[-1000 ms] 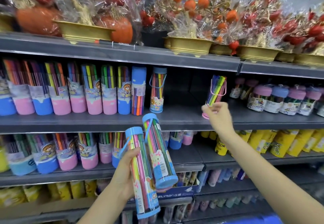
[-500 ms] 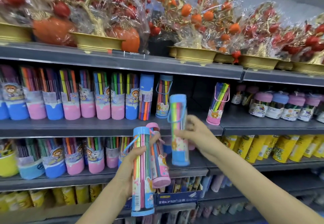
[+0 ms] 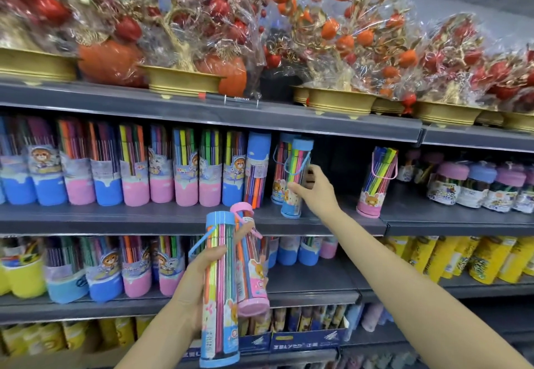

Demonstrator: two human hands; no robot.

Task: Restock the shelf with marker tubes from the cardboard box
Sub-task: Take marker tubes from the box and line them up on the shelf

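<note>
Mid-placing: right hand (image 3: 313,192) gripping blue-capped tube (image 3: 294,179) at shelf (image 3: 332,218); left hand (image 3: 192,290) clutching two spare tubes (image 3: 222,287). Next, probably seat upright, release.

Grey middle shelf (image 3: 173,218): row of pink- and blue-based marker tubs (image 3: 161,177) left of blue-capped tube (image 3: 294,183); pink-based tube (image 3: 375,183) right of it, jars (image 3: 476,186) farther right.

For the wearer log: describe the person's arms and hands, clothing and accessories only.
Both forearms are bare as far as the frame shows: no sleeves or gloves. The left hand and right hand show no visible rings, watch or bracelets. Fingers are uncovered; nails are too blurred to judge.
</note>
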